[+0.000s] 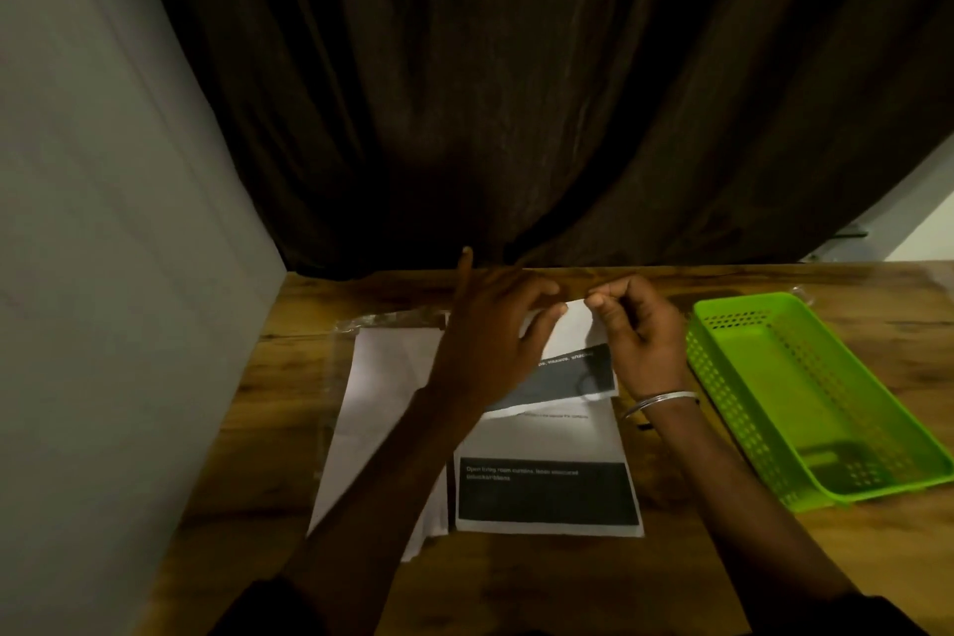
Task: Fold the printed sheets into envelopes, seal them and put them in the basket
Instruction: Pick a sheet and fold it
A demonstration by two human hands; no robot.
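Head view, looking down. Pinches the upper edge of a folded printed sheet [578, 356] with the right hand [642, 341], fingers curled, thumb and fingertips closed on the white corner. Lays the left hand [490, 341] over the sheet's other side, fingers stretched nearly straight, tips touching the same upper edge just beside the right hand's fingertips; one finger lifted clear, pointing away. Cannot tell whether any part of the left hand grips from beneath. Keeps the sheet between both hands, dark printed band facing up below the right hand's knuckles, lower edge overlapping the paper underneath.

Directly under both wrists: a stack of printed sheets [547, 496] flat on the desk [681, 558], black block with pale lettering uppermost, too blurred to read. Beneath the left forearm and out past the left hand's outer side: plain white papers [382, 377] lying on a clear plastic sleeve [343, 341]. Out beyond the right hand, near but not touching it: green perforated basket [722, 377], set at a slant on the desk. Wears a thin metal bangle [663, 399] on the right wrist. Past the fingertips of both hands: dark curtain [516, 93] hanging down to the desk's far edge. Far off the left hand's outer side: pale wall [103, 222].
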